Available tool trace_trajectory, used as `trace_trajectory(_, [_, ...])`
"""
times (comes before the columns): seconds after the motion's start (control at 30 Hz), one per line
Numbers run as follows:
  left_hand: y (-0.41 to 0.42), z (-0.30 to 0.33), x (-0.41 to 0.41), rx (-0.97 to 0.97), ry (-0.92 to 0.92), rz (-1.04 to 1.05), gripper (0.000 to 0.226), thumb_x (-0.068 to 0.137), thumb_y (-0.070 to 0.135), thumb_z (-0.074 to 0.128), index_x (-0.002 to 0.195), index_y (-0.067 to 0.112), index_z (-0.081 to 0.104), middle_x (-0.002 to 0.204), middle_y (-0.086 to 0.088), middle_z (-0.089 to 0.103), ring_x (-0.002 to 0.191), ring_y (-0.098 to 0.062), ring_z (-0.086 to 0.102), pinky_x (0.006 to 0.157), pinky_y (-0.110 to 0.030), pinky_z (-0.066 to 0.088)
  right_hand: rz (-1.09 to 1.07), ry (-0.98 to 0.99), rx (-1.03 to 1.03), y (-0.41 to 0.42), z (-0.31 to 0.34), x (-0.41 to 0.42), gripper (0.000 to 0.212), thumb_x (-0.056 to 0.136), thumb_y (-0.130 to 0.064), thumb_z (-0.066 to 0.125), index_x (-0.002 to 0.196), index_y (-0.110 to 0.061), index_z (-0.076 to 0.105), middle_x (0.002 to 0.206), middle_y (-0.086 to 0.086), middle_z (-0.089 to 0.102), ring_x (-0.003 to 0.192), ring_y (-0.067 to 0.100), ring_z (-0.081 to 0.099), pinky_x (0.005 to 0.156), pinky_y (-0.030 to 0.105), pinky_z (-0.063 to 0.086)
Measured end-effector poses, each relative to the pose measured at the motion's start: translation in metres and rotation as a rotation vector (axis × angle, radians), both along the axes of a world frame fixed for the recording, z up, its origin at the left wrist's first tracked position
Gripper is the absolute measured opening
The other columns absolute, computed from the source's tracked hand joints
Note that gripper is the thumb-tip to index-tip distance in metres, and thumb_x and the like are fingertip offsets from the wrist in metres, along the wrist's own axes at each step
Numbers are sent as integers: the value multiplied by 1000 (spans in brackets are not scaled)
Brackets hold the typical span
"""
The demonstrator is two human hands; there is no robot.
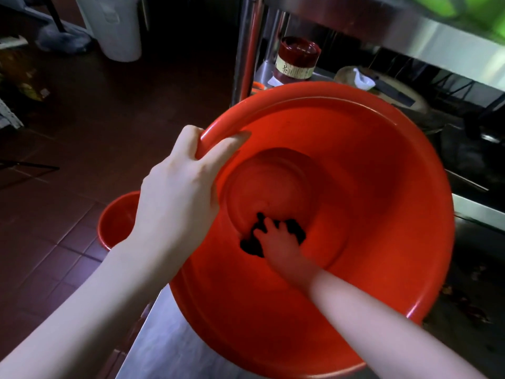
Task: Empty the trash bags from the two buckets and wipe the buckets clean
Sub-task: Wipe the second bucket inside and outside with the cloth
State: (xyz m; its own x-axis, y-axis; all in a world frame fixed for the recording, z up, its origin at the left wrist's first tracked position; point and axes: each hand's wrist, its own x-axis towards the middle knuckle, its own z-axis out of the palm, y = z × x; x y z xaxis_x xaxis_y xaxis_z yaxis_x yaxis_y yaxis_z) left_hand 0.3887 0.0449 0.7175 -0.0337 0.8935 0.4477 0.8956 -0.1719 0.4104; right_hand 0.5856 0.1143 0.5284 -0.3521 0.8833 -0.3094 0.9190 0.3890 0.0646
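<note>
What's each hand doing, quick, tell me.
Left hand: grips the red bucket by its rim.
Right hand: presses a dark cloth on the bucket's bottom.

Dim room: dark tiled floor (68, 149), steel shelving (410, 36) (reflective).

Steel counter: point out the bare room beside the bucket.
Bare patch of the steel counter lies at the near-left corner, below the large red plastic bucket. Right of that bucket looks dark and cluttered. The tiled floor left is open, apart from the smaller red bucket.

Only 1 view exists: the head camera looks forward and steeply down from close above, straight into the red bucket (355, 165). Its wide angle also takes in the tiled floor (82, 149) at left.
</note>
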Motion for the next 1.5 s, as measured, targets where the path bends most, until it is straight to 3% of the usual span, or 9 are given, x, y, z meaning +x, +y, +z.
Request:
trace_trajectory(0.27, [-3,2,7,-21,43,23,80,71,-3,51,140,38,47,108,-8,45,62,-33,48,52,-41,50,-71,328,68,39,8,-77,42,94,-12,46,135,-21,52,151,15,23,130,40,28,101,50,37])
trace_trajectory(0.5, [-7,8,16,-67,47,68,75,77,5,49,139,48,42,106,-5,42,59,-31,44,52,-34,35,73,-295,-22,-4,8,-3,37,99,-21,39,132,-22,56,151,7,26,135,34,25,100,55,35])
trace_trajectory(0.67, [-16,3,16,-72,10,62,67,79,16,39,139,44,43,110,-6,43,57,-33,49,52,-35,42,129,-602,349,63,54,53,43,101,-22,34,142,-16,45,157,8,22,140,28,24,110,40,26])
trace_trajectory(0.8, [-19,-13,15,-83,-46,95,74,76,3,49,139,41,46,112,-7,44,63,-38,54,52,-42,51,41,-486,494,82,55,43,48,95,-18,33,141,-17,48,153,-1,34,135,20,38,102,29,37])
trace_trajectory(1.0, [-17,-14,19,-50,-78,116,77,74,-2,52,138,40,48,114,-9,46,65,-39,55,55,-47,53,-347,-397,98,39,31,41,46,97,-25,39,138,-8,49,152,21,21,134,40,30,107,41,30])
trace_trajectory(1.2, [-20,-14,26,-32,-58,126,79,72,-7,54,138,36,51,113,-11,48,66,-39,55,54,-41,49,-544,173,-420,9,3,-32,54,91,-42,49,132,-8,54,141,23,45,129,38,45,107,44,39])
trace_trajectory(1.3, [-20,-14,24,-39,-47,132,82,72,-9,55,138,38,50,112,-10,47,70,-40,55,56,-42,48,-555,519,-389,13,7,-60,45,88,-46,48,114,-13,64,120,19,63,113,37,60,93,43,50])
trace_trajectory(1.37, [-21,-14,25,-50,-35,137,81,74,-7,55,139,41,47,115,-9,47,72,-39,56,58,-41,48,-452,510,-316,10,4,-58,37,91,-35,47,120,-15,59,126,20,57,119,40,52,97,45,45])
trace_trajectory(1.5, [-23,-13,26,-50,-14,177,78,78,-2,58,139,44,45,116,-9,46,60,-30,44,56,-33,34,-182,112,-256,2,3,-21,40,97,-25,40,136,-24,49,144,12,39,133,38,34,105,53,33])
